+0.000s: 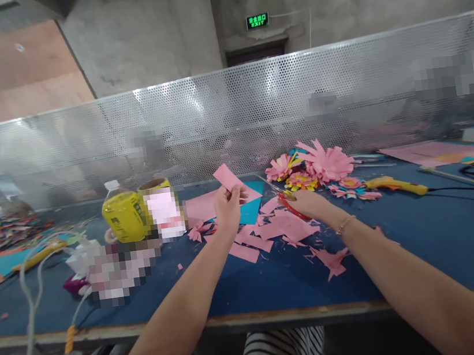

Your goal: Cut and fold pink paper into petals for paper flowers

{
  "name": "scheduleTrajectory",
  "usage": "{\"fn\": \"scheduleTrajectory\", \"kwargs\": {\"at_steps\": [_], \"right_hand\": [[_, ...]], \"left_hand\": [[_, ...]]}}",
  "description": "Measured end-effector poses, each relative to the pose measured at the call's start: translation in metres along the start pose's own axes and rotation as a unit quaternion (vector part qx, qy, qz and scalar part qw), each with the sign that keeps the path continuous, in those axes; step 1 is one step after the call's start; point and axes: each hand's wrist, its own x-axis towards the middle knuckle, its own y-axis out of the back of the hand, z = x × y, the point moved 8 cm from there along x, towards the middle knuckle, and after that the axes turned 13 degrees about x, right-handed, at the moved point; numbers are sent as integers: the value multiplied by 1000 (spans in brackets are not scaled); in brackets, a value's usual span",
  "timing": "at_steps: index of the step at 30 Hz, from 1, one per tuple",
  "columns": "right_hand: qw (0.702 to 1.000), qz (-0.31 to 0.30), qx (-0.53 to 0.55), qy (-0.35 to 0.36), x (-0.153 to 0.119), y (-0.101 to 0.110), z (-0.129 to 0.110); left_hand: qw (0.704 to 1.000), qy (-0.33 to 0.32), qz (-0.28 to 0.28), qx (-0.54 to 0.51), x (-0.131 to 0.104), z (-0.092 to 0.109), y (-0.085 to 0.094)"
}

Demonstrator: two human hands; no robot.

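Between the fingers of my left hand (227,206) is a folded-looking strip of pink paper (227,176), held above the table. My right hand (305,203) grips red-handled scissors (292,207), their blades pointing up and left toward the strip without touching it. Beneath and between both hands lie pink paper scraps (287,226), a larger pink sheet (200,208) and a blue sheet (250,208). Just beyond my right hand sits a pile of paper flowers (326,160) in pink, yellow and blue.
A yellow-labelled bottle (123,216), a tape roll (153,185) and a lit phone (165,210) stand left on the blue table (243,293). White cables (28,298) hang over its front edge. A yellow glue gun (404,186) lies right. A perforated metal screen (211,111) runs behind.
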Motion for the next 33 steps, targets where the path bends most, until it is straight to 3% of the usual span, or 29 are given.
{"fn": "scheduleTrajectory", "kwargs": {"at_steps": [2, 3, 6, 9, 11, 19, 33], "right_hand": [[982, 6, 190, 10, -3, -1, -14], [959, -1, 285, 13, -4, -3, -21], [860, -45, 507, 25, -13, -15, -42], [781, -99, 616, 39, -24, -24, -63], [755, -101, 646, 49, -29, -25, -72], [792, -71, 594, 118, -36, -18, -89], [785, -95, 601, 116, -47, -17, -98]], "left_hand": [[1000, -19, 12, 3, -1, 4, 2], [999, -30, 18, 3, -2, 7, 3], [998, -51, 33, -8, -4, 12, 5], [997, -60, 36, -40, -6, 17, 5], [995, -71, 30, -68, -8, 22, 3], [988, -100, 20, -113, -19, 42, 2], [993, -93, 10, -72, -22, 45, 2]]}}
